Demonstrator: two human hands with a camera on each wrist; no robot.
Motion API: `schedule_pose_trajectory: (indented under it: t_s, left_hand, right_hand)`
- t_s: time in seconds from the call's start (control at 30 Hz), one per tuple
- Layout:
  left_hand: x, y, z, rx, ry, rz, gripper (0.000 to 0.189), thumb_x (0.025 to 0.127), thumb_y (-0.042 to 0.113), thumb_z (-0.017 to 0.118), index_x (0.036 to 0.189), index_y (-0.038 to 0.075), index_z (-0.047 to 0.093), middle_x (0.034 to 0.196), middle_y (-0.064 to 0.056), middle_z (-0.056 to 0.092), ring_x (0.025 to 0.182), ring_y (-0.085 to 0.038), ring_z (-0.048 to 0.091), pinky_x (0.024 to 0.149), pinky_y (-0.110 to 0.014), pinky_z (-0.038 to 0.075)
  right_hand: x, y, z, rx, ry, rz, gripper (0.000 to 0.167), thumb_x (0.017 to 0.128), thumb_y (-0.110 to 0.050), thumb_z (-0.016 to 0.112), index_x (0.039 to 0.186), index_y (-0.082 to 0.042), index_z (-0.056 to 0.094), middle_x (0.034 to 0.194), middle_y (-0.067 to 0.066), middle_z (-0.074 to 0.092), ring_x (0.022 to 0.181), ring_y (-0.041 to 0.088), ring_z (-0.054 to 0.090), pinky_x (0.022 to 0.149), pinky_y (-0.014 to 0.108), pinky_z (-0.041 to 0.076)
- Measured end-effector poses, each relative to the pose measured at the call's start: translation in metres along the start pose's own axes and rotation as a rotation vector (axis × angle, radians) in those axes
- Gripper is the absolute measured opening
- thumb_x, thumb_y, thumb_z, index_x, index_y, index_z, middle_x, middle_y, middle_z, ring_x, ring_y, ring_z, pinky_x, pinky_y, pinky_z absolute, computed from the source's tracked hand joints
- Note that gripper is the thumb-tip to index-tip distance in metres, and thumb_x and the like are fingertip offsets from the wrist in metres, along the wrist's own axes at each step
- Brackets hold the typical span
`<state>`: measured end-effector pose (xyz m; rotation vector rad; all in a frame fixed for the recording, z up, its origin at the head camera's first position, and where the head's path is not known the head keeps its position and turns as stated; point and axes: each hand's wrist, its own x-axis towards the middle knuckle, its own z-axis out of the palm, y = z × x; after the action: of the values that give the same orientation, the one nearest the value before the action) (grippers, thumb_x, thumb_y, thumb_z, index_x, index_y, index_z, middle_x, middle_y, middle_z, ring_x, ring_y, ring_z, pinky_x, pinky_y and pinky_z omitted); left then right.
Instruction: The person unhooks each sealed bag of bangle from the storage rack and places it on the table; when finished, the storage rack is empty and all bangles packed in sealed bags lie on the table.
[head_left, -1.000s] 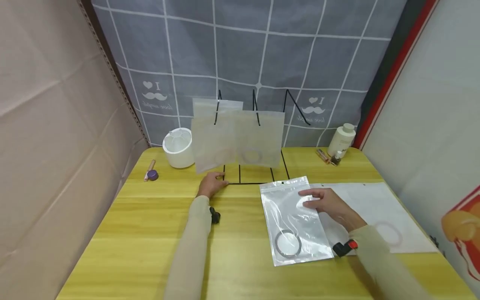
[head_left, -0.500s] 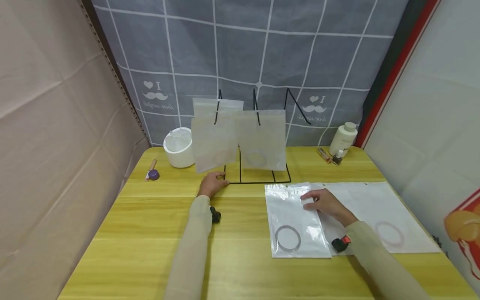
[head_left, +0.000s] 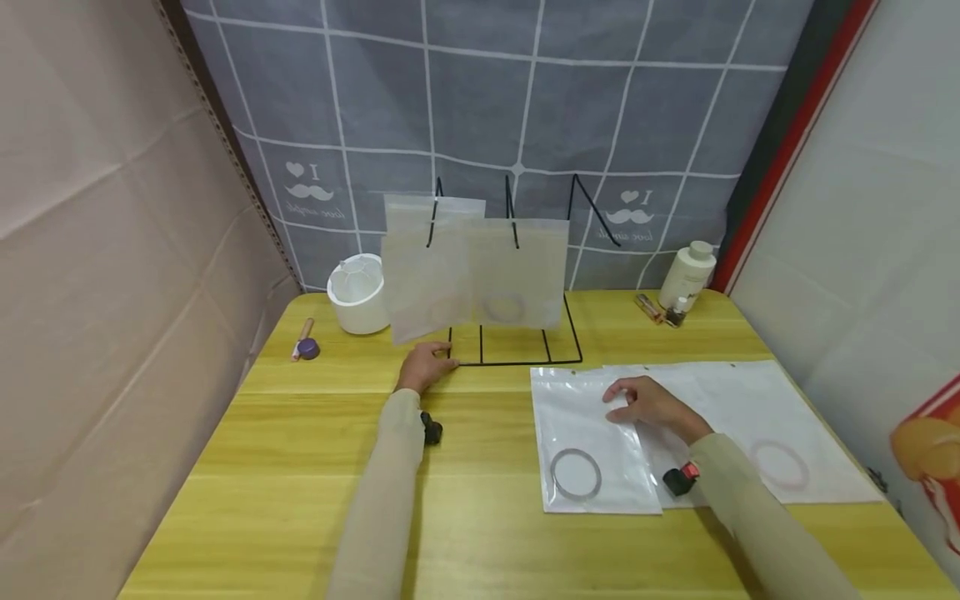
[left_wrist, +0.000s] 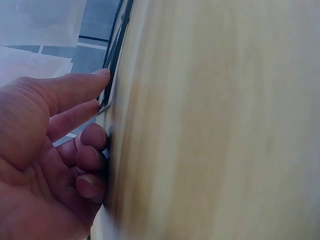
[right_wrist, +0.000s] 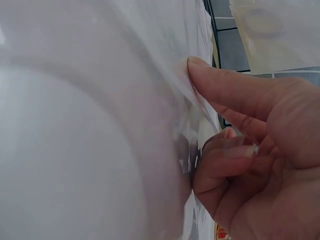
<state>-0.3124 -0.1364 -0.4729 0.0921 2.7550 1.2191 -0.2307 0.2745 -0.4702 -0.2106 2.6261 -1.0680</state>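
My left hand (head_left: 423,367) pinches the front left corner of a black wire display rack (head_left: 517,364) between thumb and finger, its other fingers curled by the tabletop. Two pale zip bags hang from the rack's left hook (head_left: 433,221) and middle hook (head_left: 515,233); the right hook carries none. My right hand (head_left: 648,402) pinches the right edge of a clear-fronted zip bag (head_left: 607,475) lying on the table, a grey ring showing inside. In the right wrist view the thumb (right_wrist: 205,75) presses the bag's film, with fingers curled beneath.
More white bags (head_left: 735,400), one with a pinkish ring, lie under and right of my right hand. A white round container (head_left: 360,308) stands left of the rack. A white bottle (head_left: 686,275) stands back right, and a purple-capped item (head_left: 307,348) lies at left.
The bag under my right hand has gone from tilted to lying flat, shifted slightly right. The bag on the middle hook has swung. My left hand stays at the rack's corner.
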Motion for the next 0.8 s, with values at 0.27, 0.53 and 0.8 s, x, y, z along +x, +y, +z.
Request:
schedule_pose_trajectory:
  t_s: [0.27, 0.53, 0.8]
  left_hand:
    - [0.000, 0.001, -0.003, 0.004, 0.027, -0.002, 0.048, 0.094, 0.025, 0.073, 0.139, 0.010, 0.063, 0.146, -0.015, 0.055, 0.139, -0.038, 0.046, 0.113, -0.054, 0.039]
    - [0.002, -0.002, 0.000, -0.032, 0.005, -0.038, 0.050, 0.092, 0.027, 0.074, 0.139, 0.013, 0.063, 0.148, -0.015, 0.054, 0.140, -0.038, 0.045, 0.113, -0.054, 0.038]
    - [0.002, -0.002, 0.002, -0.026, 0.007, -0.027, 0.049, 0.092, 0.026, 0.074, 0.138, 0.013, 0.064, 0.148, -0.014, 0.054, 0.140, -0.038, 0.044, 0.113, -0.055, 0.039]
  right_hand:
    - [0.005, -0.003, -0.007, -0.010, -0.023, 0.012, 0.028, 0.086, -0.021, 0.082, 0.108, -0.006, 0.073, 0.074, 0.003, 0.047, 0.074, 0.019, 0.042, 0.066, 0.031, 0.034]
    - [0.010, -0.004, -0.017, 0.035, 0.010, 0.028, 0.023, 0.094, -0.024, 0.072, 0.106, -0.004, 0.074, 0.079, 0.003, 0.057, 0.072, 0.017, 0.047, 0.064, 0.030, 0.042]
    - [0.028, -0.046, -0.045, 0.199, 0.218, -0.141, 0.037, 0.101, -0.027, 0.063, 0.124, 0.003, 0.064, 0.106, 0.016, 0.067, 0.091, 0.027, 0.063, 0.076, 0.036, 0.059]
